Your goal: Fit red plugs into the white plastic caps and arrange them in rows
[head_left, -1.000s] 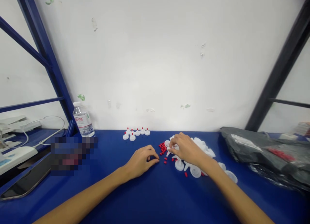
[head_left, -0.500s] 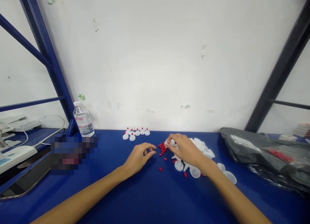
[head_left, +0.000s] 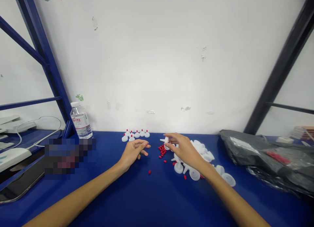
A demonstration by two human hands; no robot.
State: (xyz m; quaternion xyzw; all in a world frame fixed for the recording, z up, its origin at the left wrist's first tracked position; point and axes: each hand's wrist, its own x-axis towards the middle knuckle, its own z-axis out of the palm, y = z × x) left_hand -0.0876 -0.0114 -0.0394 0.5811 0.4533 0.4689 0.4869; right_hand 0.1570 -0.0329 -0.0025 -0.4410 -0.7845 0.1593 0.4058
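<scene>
My right hand pinches a white nozzle cap between thumb and fingers, its spout pointing left. Under and beside it lie small red tips in a loose pile. My left hand hovers over the blue table with its fingers apart and nothing visible in them. One red tip lies alone below that hand. White caps with red tips stand in a group near the wall. More white nozzle caps are heaped beneath and right of my right hand.
A water bottle stands at the left by the blue frame. A phone and a white power strip lie at the far left. Dark plastic bags cover the right side of the blue table.
My right hand has moved left with the white cap, whose spout now shows. My left hand has shifted left. The lone red tip now lies farther left. The view has shifted slightly.
</scene>
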